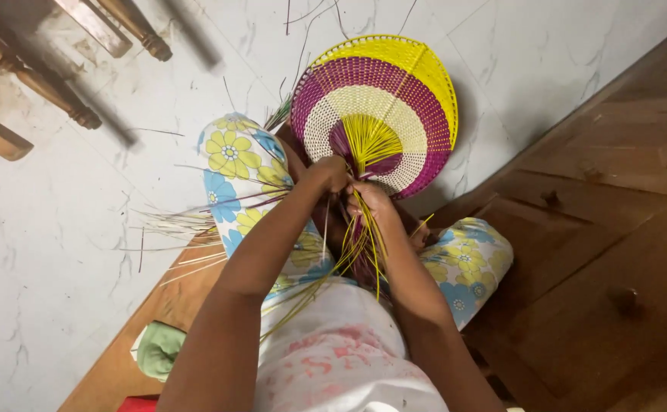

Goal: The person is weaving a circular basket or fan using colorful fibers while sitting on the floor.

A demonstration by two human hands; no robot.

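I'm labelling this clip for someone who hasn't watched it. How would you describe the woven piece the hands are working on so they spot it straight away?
Start at the pale marbled floor and find the flower-print lap in the middle. Above the knees, the left hand and right hand grip the base of a round woven fan. Its yellow, purple and cream bands, with yellow strands fanning out from the grip, set it apart from the loose thin strips lying beside it.

I sit in a home, it seems, doing craft on the floor: white marbled tiles (pixel 59 229) under me, turned wooden chair legs (pixel 51 91) at the top left corner, a dark wooden cabinet (pixel 615 229) along the right edge, loose reeds (pixel 173 223) strewn over the tiles.
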